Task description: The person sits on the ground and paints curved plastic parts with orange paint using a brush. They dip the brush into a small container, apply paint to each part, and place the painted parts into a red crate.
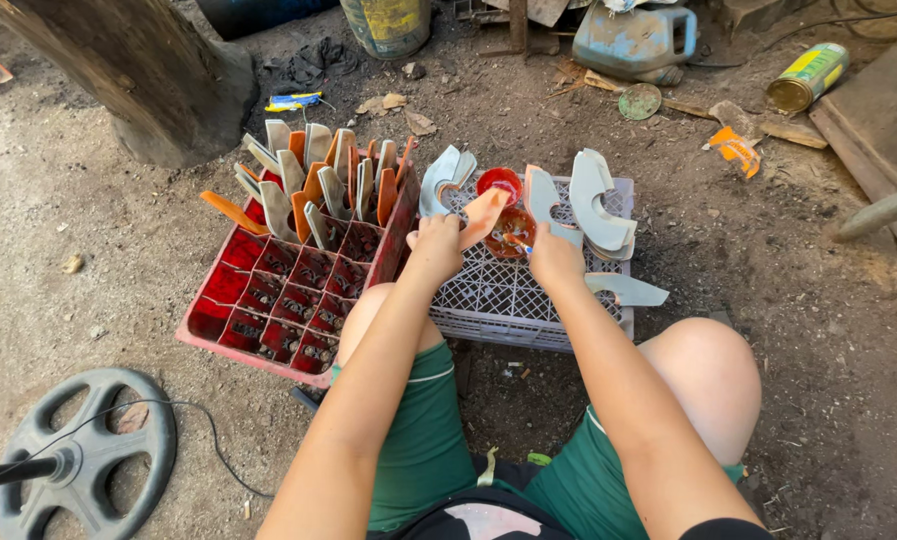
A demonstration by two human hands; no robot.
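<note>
Seated worker coating curved cut-outs over an upturned grey crate (pixel 488 300): the left hand (pixel 436 245) pinches an orange-coated curved piece (pixel 483 215) between thumb and fingertips, while the right hand (pixel 553 258) is closed around a thin brush (pixel 518 243) whose tip sits at the red cup (pixel 511 230) just beyond the fingers. Judged step: loading the brush; the next stroke calls for steadying the piece and coating it evenly. Finished pieces stand in the red divided crate (pixel 278 290) left of the fingers, grey uncoated ones (pixel 598 205) to their right.

Two crates (pixel 298 290) on dirt ground (pixel 98 220)
</note>
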